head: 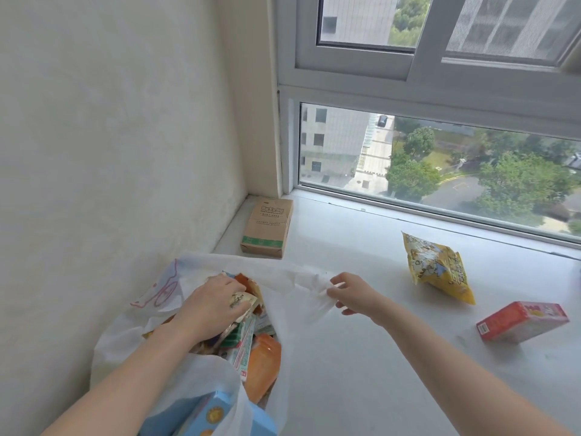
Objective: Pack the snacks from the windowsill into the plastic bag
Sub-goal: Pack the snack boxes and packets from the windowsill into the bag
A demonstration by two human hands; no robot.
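Snacks are being held in a white plastic bag (283, 297) that is lying open on the windowsill (361, 357) near the left wall. An orange packet (262, 368), a blue box (217, 410) and other wrappers are showing inside the bag's mouth. A small packet (242, 302) is being gripped by the left hand (213, 305), with the fingers curled round it inside the bag. The bag's handle is being pinched and held up by the right hand (352, 292), between its thumb and fingers (338, 282).

Two snacks are lying outside the bag, to the right: a yellow packet (438, 267) is sitting well apart from the bag, and a red box (522, 320) is resting nearer the right edge, apart from the yellow packet. A brown box (267, 226) is standing in the corner, just beyond the bag, beside the wall and below the window (440, 158).
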